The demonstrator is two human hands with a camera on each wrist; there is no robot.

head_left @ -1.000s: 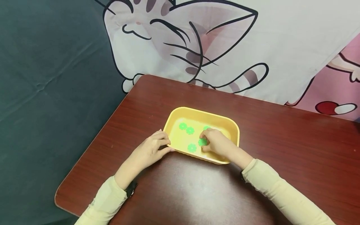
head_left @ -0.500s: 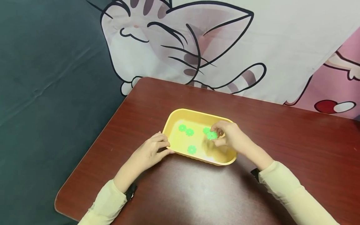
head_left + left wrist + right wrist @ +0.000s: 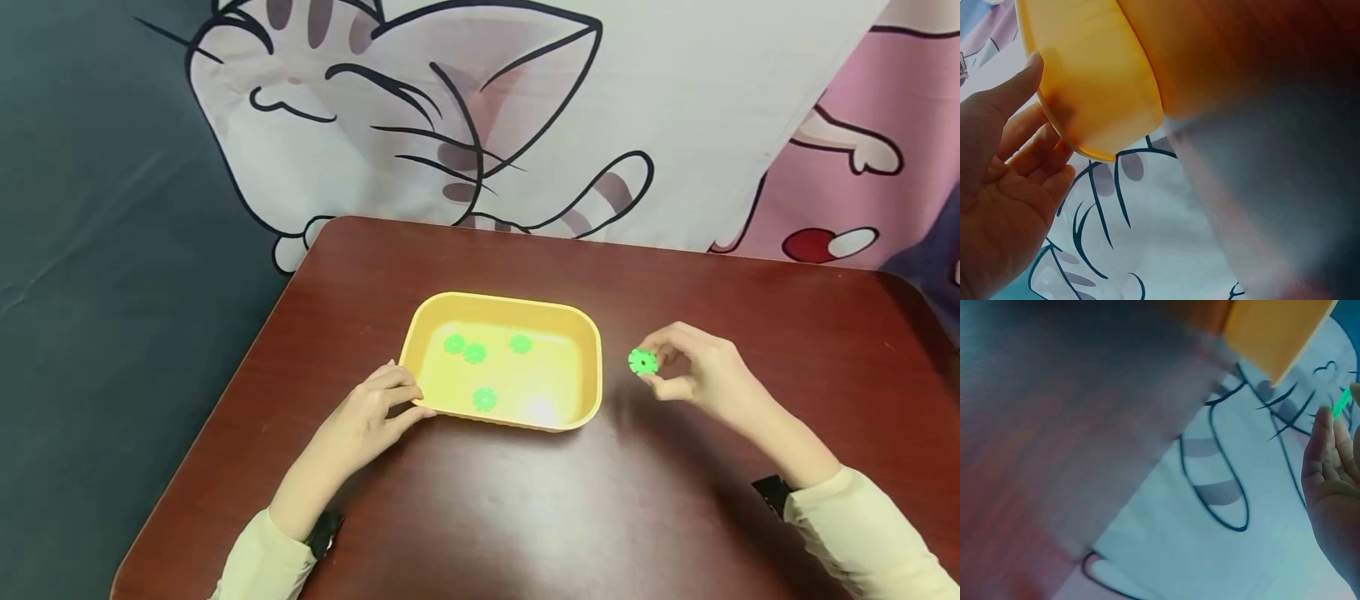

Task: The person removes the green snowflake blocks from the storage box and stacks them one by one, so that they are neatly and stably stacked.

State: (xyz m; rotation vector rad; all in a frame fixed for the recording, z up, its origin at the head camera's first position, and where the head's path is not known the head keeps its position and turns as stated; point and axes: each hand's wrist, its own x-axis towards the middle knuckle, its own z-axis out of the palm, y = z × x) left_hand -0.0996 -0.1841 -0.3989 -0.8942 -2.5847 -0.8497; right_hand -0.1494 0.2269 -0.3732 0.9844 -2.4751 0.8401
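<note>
A yellow plastic basin (image 3: 577,325) with rounded corners sits on the table. My left hand (image 3: 367,421) holds its near left corner, thumb and fingers at the rim. In the left wrist view, that hand (image 3: 1013,144) grips the edge of the yellow wall (image 3: 1100,81). To the right of the basin, my right hand (image 3: 708,371) pinches a green notched disc (image 3: 642,362) with a small centre hole between thumb and fingertips, raised over the table. The right wrist view shows this disc (image 3: 1341,403) edge-on at the fingertips. Several similar discs lie flat inside the basin, one (image 3: 484,399) near its front wall.
The dark red wooden table (image 3: 480,508) has a rounded far left corner. Behind it hangs a white cloth with a cartoon cat (image 3: 420,100), beside a dark green cloth (image 3: 97,208) on the left. Black bands (image 3: 772,493) circle both wrists below pale sleeves.
My right hand has lifted the green disc out of the basin and carried it right, past the rim. The left hand keeps its place on the basin. The head view has shifted right.
</note>
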